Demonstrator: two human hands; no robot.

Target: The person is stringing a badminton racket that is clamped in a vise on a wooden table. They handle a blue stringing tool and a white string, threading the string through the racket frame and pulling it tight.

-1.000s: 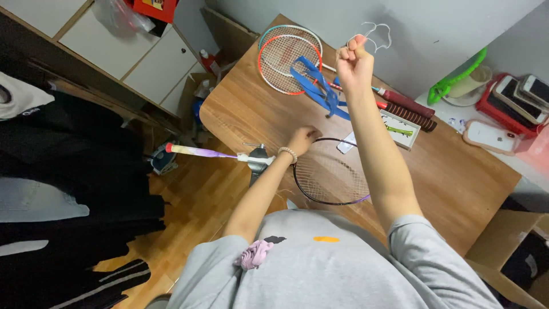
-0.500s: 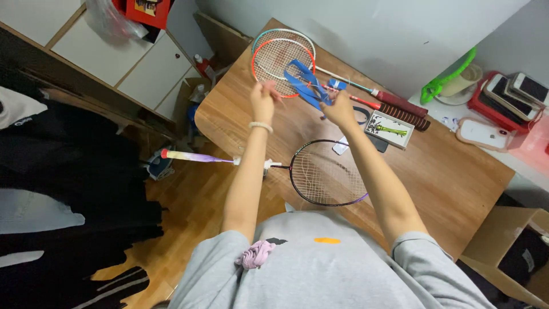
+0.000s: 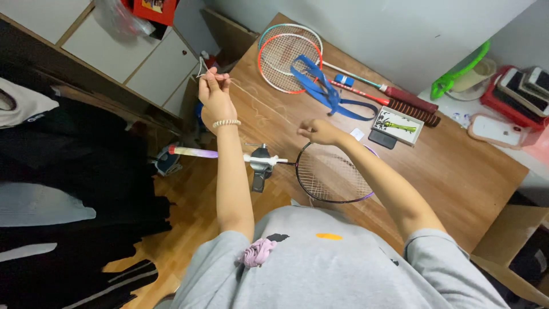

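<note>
A dark-framed badminton racket (image 3: 334,174) lies at the near edge of the wooden table (image 3: 457,171), its pale handle (image 3: 194,153) sticking out left over the floor and a grey clamp (image 3: 261,166) on its shaft. A thin white string (image 3: 260,103) runs taut between my two hands. My left hand (image 3: 214,94) is raised at the left, pinching one end of the string. My right hand (image 3: 317,131) pinches the string just above the racket head's top rim.
Two more rackets (image 3: 286,54) and blue straps (image 3: 320,91) lie at the table's far end, with a small white box (image 3: 397,125) and a black card (image 3: 382,139). Red tray (image 3: 517,91) and green object (image 3: 457,74) sit right. White cabinets (image 3: 114,54) and dark clothes (image 3: 68,171) are at left.
My left hand has moved from the racket up and out to the left, drawing the string. My right hand has come down from high above the table to the racket head.
</note>
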